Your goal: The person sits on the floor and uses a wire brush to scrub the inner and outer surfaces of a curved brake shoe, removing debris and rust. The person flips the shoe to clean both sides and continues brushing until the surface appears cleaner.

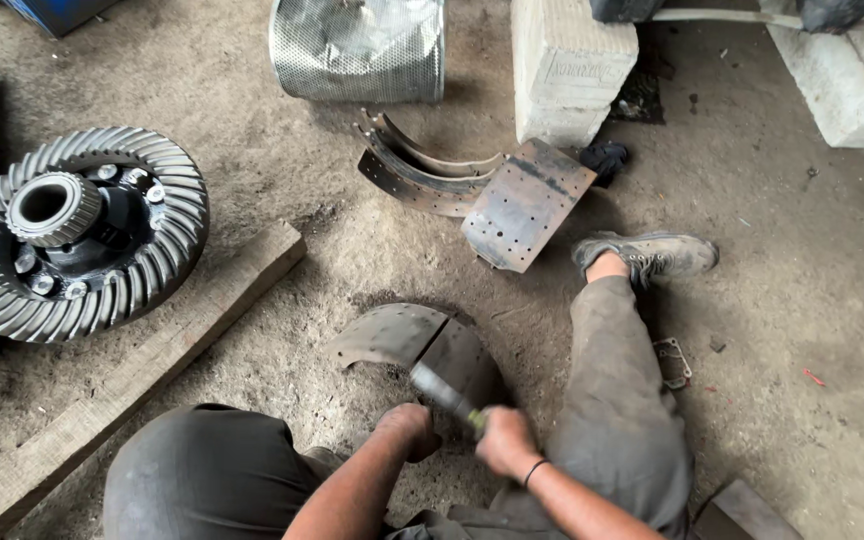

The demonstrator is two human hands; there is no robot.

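From the head view, the person squats on the dirty concrete floor (812,300), knees spread, both hands low in the frame's centre. The right hand (505,441) is wrapped tight round the handle of a dark-headed hammer (442,390); the tool is blurred, its handle running up and to the left from the fist, its head over the work. The left hand (407,428) sits closed beside it, pressed on the lower edge of a curved grey metal brake shoe (407,345); whether it pinches the shoe or only steadies it, I cannot tell. The shoe lies just above both hands, its arc running left to right across the frame, nearer the left hand.

Further up, centre, a stack of rusty curved brake shoes (422,175) lies beside a flat perforated lining plate (527,205). At the left sits a large steel ring gear with its hub (77,235), beside a long wooden beam (142,380). A pale concrete block (567,70) stands top centre.
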